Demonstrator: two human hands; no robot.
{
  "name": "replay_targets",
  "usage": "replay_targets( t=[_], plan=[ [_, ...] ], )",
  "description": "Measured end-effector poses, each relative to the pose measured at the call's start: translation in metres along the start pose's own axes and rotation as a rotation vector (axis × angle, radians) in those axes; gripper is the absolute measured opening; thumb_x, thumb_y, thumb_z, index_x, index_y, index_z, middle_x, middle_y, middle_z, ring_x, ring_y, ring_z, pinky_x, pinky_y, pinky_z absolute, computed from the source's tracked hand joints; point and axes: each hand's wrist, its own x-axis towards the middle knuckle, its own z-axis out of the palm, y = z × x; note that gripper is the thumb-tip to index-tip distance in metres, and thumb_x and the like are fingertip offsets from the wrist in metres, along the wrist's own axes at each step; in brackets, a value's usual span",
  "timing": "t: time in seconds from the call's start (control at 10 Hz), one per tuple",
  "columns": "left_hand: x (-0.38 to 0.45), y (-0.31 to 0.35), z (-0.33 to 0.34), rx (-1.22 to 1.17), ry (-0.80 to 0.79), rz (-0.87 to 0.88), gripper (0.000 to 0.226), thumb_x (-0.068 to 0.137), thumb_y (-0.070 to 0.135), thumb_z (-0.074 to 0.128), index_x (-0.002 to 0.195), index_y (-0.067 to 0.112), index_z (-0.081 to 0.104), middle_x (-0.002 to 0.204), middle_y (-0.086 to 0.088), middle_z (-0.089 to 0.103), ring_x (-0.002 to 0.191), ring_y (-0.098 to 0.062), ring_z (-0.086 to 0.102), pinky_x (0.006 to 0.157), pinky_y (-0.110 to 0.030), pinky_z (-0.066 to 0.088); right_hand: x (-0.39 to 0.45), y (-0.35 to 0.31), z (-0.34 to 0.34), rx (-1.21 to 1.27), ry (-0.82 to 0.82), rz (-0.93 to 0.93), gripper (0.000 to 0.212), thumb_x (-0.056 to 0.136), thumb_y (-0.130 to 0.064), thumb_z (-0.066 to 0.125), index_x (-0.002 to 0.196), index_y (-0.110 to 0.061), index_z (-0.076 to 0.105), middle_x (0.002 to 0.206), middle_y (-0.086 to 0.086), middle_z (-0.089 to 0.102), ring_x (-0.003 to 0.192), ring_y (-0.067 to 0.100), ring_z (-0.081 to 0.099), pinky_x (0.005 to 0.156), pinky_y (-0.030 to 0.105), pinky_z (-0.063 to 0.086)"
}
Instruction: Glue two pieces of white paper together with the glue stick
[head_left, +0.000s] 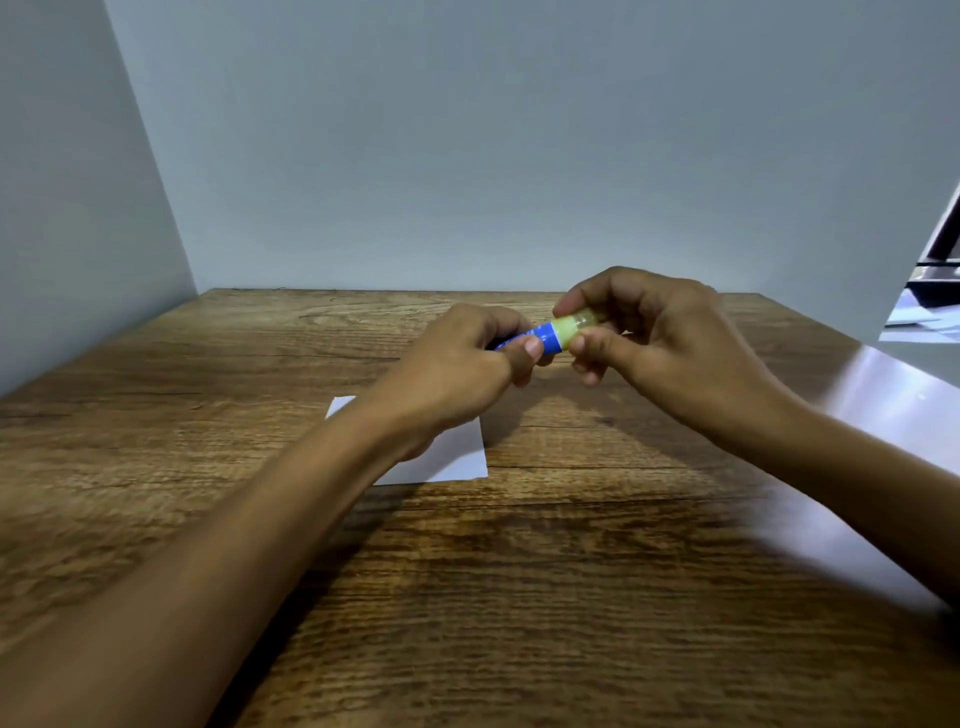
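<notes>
- Your left hand is closed around the blue body of the glue stick, thumb pressed on its near side, holding it raised above the wooden table.
- Your right hand pinches the pale, translucent cap end of the glue stick between the thumb and forefinger; the other fingers are curled loosely below it.
- The glue stick lies roughly level between your two hands, blue end to your left, cap end to your right. Whether the cap is fully seated or partly off, you cannot tell from this view.
- A piece of white paper lies flat on the table, below and nearer to you than the glue stick; your left wrist and forearm cover much of it.
- Only one sheet can be made out there; whether a second lies under it cannot be told.
- Beyond the glue stick, the table ends at a plain grey wall.
</notes>
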Motion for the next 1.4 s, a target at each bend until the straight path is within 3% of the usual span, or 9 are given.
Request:
replay_targets(
  t=[0.3,0.4,0.5,0.8,1.0,1.1,1.2,1.3,1.4],
  plan=[
    [-0.005,0.003,0.017,-0.021,0.057,0.107,0.016,0.087,0.017,0.054,0.088,0.008,0.067,0.078,-0.011,0.069,0.078,-0.027,0.063,0.082,-0.043,0.048,0.002,-0.005,0.006,0.089,0.101,0.080,0.019,0.084,-0.033,0.059,0.076,-0.015,0.059,0.042,-0.008,0.055,0.036,0.005,0.048,0.039,0.016,0.037],
    [-0.004,0.007,0.020,-0.055,0.092,0.129,0.017,0.082,0.021,0.061,0.089,0.007,0.069,0.086,-0.020,0.070,0.086,-0.035,0.063,0.083,-0.049,0.047,0.003,-0.006,0.009,0.072,0.161,0.067,0.014,0.082,-0.034,0.063,0.080,-0.020,0.060,0.053,-0.007,0.055,0.045,0.002,0.048,0.046,0.014,0.039],
    [-0.003,0.005,0.020,-0.098,0.098,0.099,0.014,0.079,0.017,0.065,0.091,0.013,0.072,0.089,-0.010,0.074,0.088,-0.022,0.067,0.087,-0.046,0.050,0.000,-0.007,0.010,-0.075,0.114,0.034,0.017,0.081,-0.033,0.065,0.091,-0.019,0.061,0.061,-0.005,0.053,0.054,-0.001,0.048,0.053,0.007,0.039],
    [-0.002,0.001,0.021,-0.080,0.067,0.040,0.013,0.079,0.018,0.065,0.089,0.021,0.071,0.086,0.004,0.073,0.084,-0.005,0.066,0.082,-0.030,0.053,-0.002,-0.009,0.012,-0.256,0.059,0.035,0.015,0.083,-0.031,0.061,0.092,-0.018,0.058,0.067,-0.002,0.057,0.058,0.002,0.048,0.057,0.006,0.039],
    [-0.004,0.002,0.020,-0.042,0.025,0.030,0.013,0.078,0.018,0.066,0.090,0.022,0.070,0.086,0.000,0.072,0.085,-0.015,0.066,0.084,-0.038,0.053,0.001,-0.006,0.012,-0.372,0.034,0.054,0.023,0.079,-0.037,0.053,0.077,-0.014,0.055,0.061,-0.003,0.053,0.057,0.011,0.047,0.052,0.015,0.035],
    [-0.004,0.002,0.020,-0.019,0.014,0.031,0.015,0.077,0.018,0.066,0.091,0.018,0.071,0.086,-0.005,0.072,0.085,-0.020,0.065,0.083,-0.043,0.052,0.001,-0.005,0.013,-0.406,0.021,0.046,0.027,0.075,-0.045,0.048,0.068,-0.019,0.050,0.058,-0.003,0.051,0.055,0.013,0.046,0.051,0.026,0.036],
    [-0.004,0.003,0.018,-0.005,0.016,0.029,0.014,0.077,0.019,0.065,0.089,0.018,0.071,0.086,-0.007,0.072,0.084,-0.024,0.065,0.082,-0.044,0.052,0.001,-0.003,0.013,-0.408,0.044,0.052,0.027,0.077,-0.046,0.053,0.060,-0.027,0.043,0.054,-0.008,0.046,0.052,0.008,0.042,0.049,0.025,0.030],
    [-0.006,0.007,0.017,0.001,0.013,0.036,0.010,0.077,0.021,0.063,0.085,0.022,0.070,0.081,-0.001,0.070,0.079,-0.018,0.063,0.079,-0.040,0.050,0.002,-0.002,0.013,-0.393,0.078,0.077,0.028,0.076,-0.052,0.051,0.064,-0.027,0.049,0.055,-0.010,0.048,0.052,0.006,0.044,0.050,0.023,0.030],
    [-0.005,0.010,0.015,-0.030,0.068,0.016,0.018,0.081,0.019,0.056,0.093,0.018,0.069,0.092,-0.006,0.071,0.089,-0.020,0.063,0.084,-0.040,0.050,0.003,-0.005,0.012,-0.311,0.146,0.099,0.053,0.074,-0.070,0.042,0.080,-0.020,0.057,0.057,-0.007,0.053,0.054,0.004,0.049,0.052,0.025,0.033]
  ],
)
